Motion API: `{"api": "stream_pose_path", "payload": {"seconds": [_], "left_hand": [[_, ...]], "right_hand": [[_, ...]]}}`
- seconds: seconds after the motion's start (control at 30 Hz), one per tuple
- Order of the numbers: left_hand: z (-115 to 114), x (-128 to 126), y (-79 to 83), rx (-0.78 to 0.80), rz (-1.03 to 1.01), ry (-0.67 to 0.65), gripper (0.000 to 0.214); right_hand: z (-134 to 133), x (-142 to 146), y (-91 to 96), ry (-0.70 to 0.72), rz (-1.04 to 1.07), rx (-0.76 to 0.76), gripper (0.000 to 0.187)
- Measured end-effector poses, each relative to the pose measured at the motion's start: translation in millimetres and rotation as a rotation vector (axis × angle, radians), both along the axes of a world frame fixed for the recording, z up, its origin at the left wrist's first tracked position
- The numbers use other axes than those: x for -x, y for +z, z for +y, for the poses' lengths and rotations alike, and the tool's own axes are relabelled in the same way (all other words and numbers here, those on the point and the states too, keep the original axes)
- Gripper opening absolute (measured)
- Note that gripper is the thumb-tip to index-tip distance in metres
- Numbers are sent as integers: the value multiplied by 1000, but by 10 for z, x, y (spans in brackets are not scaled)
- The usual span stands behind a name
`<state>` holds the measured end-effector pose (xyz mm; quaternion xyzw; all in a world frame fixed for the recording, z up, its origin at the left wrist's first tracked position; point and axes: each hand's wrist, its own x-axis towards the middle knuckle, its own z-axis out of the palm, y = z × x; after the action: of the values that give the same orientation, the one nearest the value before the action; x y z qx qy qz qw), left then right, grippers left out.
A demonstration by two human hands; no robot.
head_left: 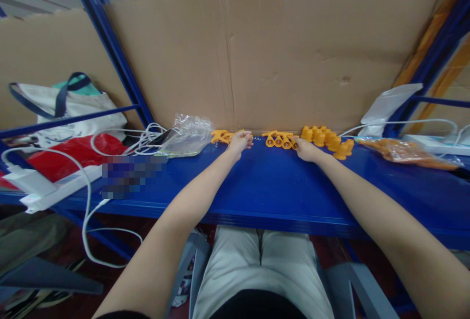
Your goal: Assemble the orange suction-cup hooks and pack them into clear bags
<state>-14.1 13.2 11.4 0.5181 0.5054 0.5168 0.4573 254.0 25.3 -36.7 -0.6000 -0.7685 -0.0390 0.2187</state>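
Note:
My left hand point(240, 144) is over the back of the blue shelf, its fingers curled together; whatever lies between them is too small to make out. Flat orange plastic pieces point(220, 136) lie just left of it. A thin metal spring point(257, 138) shows by its fingertips. My right hand point(305, 150) has its fingers closed at the right end of a row of orange bell-shaped plastic cups point(279, 141), which lie with their open ends toward me. More orange cups point(318, 136) stand in a cluster behind and right of that hand.
A clear plastic bag point(189, 135) lies left of the parts. Further left are white cables point(147, 140), a power strip point(62, 189), a red bag point(81, 155) and a cloth tote point(69, 108). At right lies a bag of orange parts point(411, 152). Cardboard point(286, 55) walls the back.

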Motion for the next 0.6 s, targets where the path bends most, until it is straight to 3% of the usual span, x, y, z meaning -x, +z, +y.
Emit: {"api": "stream_pose_path", "payload": {"seconds": [0.1,0.27,0.43,0.6], "left_hand": [[-27,-16,-27,-14,99,-69,21],[-20,-51,-98,-38,188,-153,24],[-13,-77,-168,-109,359,-183,17],[-20,-87,-209,-221,682,-177,12]], "right_hand": [[-81,48,103,-120,-10,89,59],[-126,17,192,-218,-33,105,42],[-83,-73,175,-204,-44,77,28],[-95,-59,170,-231,-8,93,31]]}}
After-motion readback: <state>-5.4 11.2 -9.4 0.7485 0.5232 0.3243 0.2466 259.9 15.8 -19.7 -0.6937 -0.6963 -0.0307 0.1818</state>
